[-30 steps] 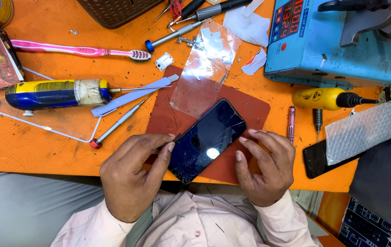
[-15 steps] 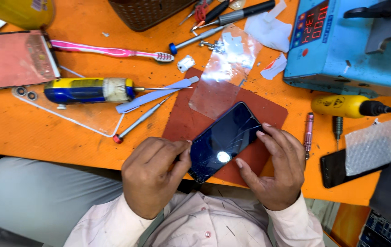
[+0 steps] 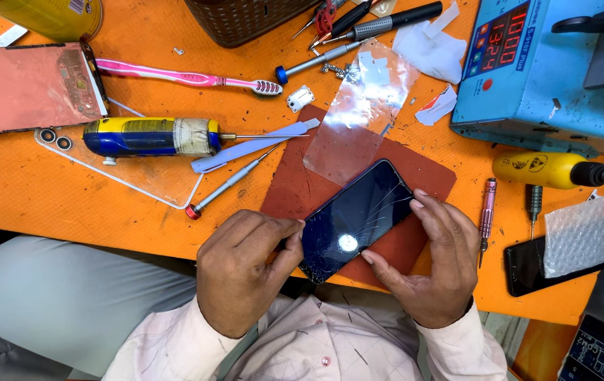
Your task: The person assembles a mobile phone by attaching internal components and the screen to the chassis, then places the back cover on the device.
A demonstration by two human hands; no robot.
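Observation:
A dark smartphone [image 3: 355, 219] with a cracked screen lies tilted on a red-brown mat [image 3: 429, 176] at the near edge of the orange table [image 3: 48, 190]. My left hand [image 3: 242, 271] grips its near-left edge, thumb and fingers bent over the rim. On the opposite side my right hand [image 3: 436, 257] holds the right edge, fingertips touching the upper right corner and the lower side. A clear plastic film [image 3: 358, 116] lies just beyond the phone, overlapping the mat.
A screwdriver with a red end [image 3: 228, 185], pale blue pry tool [image 3: 249, 148], blue-yellow tube [image 3: 150, 136], pink toothbrush [image 3: 182, 76] and pink phone back [image 3: 26, 88] lie left. Right: blue heating machine [image 3: 549, 70], yellow tool [image 3: 545, 169], pink driver [image 3: 487, 212], bubble wrap [image 3: 588, 233].
The view has shifted, so everything sits a little further right and lower in frame. Both hands keep holding the phone on the mat with nearly the same grip.

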